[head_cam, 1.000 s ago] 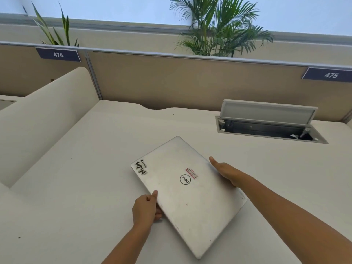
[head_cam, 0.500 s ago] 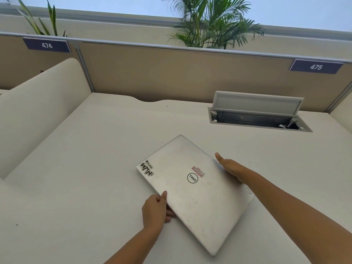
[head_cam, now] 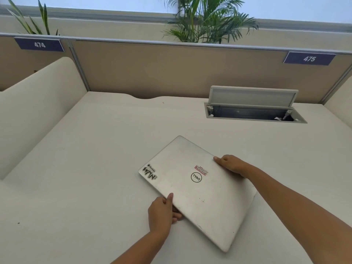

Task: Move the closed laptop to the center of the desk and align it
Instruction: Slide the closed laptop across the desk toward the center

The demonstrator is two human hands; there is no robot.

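A closed silver laptop [head_cam: 192, 189] with a round logo and stickers lies on the cream desk [head_cam: 91, 168], turned at an angle to the desk's edges. My left hand [head_cam: 162, 212] grips its near-left long edge, thumb on the lid and fingers underneath. My right hand [head_cam: 231, 165] holds the opposite far-right edge, fingers curled over it. The laptop's near corner points toward me at the lower right.
An open cable box with a raised lid [head_cam: 251, 105] is sunk into the desk at the back right. A tan partition [head_cam: 171, 69] closes the back, and a cream side divider [head_cam: 38, 103] rises on the left. Plants [head_cam: 207, 21] stand behind the partition.
The laptop with both hands on it has shifted slightly right and turned a little. My right hand's fingers now curl over the edge rather than lying flat against it.
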